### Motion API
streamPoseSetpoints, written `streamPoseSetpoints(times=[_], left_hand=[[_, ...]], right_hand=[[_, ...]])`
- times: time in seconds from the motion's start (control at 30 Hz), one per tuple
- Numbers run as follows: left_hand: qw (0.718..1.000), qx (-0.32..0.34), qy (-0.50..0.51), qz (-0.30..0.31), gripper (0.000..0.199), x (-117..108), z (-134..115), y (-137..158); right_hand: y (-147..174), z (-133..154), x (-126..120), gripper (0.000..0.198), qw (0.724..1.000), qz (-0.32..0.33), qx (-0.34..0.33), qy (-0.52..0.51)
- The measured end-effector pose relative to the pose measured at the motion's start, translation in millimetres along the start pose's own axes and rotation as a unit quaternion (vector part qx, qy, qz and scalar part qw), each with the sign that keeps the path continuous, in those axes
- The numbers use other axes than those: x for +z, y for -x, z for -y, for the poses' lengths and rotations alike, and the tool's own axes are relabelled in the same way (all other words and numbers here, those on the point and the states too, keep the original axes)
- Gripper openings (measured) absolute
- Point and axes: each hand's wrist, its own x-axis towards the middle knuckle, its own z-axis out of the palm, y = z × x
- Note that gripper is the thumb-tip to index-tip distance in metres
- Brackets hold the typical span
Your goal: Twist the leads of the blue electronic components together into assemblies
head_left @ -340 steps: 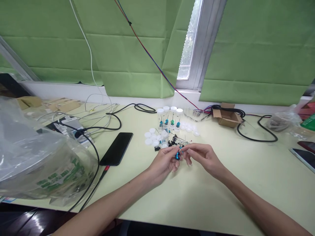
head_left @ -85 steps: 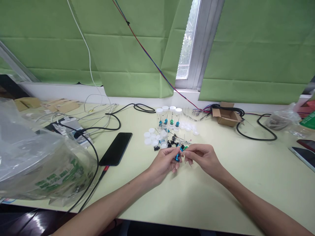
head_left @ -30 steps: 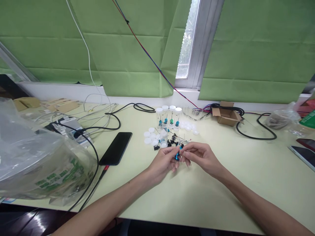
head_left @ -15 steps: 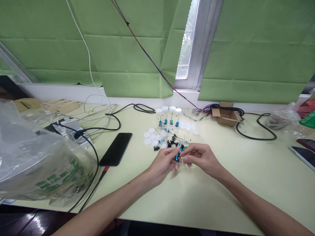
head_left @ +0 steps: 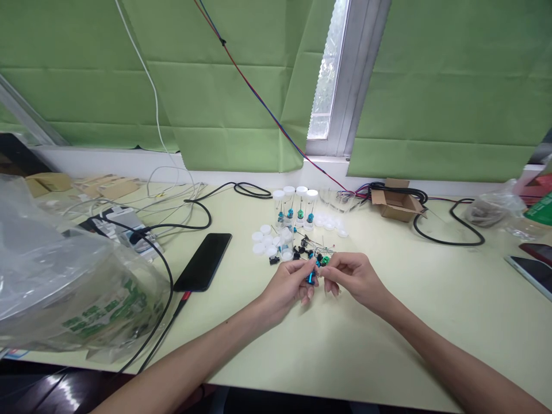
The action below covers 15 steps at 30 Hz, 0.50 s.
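Between the thumb and fingers of my left hand is a small shiny blue cylindrical part. My right hand meets it from the other side, thumb and forefinger pinched at its upper end; whatever they grip is too small to make out. Just beyond my fingers lies a pile of small black parts and thin metal pins, with a green piece by my right fingertips. Behind the pile stand several clear tubes with white caps, blue or green pieces inside. Another clear tube stands nearer.
Loose white caps lie left of the tubes, and more caps to their right. A black phone and a large plastic bag are at left. An open cardboard box and black cables sit at the back right.
My right fingers have shifted slightly and curled in closer to the blue part, leaving the green piece more visible. My left hand has hardly moved.
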Motion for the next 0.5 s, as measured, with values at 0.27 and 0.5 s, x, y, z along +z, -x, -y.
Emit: streamPoseSetpoints(times=[0.27,0.5], left_hand=[[1.0,0.004,-0.007,0.003,0.036,-0.2,-0.3,0.3],[1.0,0.009,-0.013,0.013,0.037,2.4,-4.3,2.3]], right_hand=[[-0.8,0.6,1.1,0.029,1.0,0.001,-0.002,-0.003],[-1.2,3.6,1.8,0.025,0.999,0.016,-0.026,-0.018]])
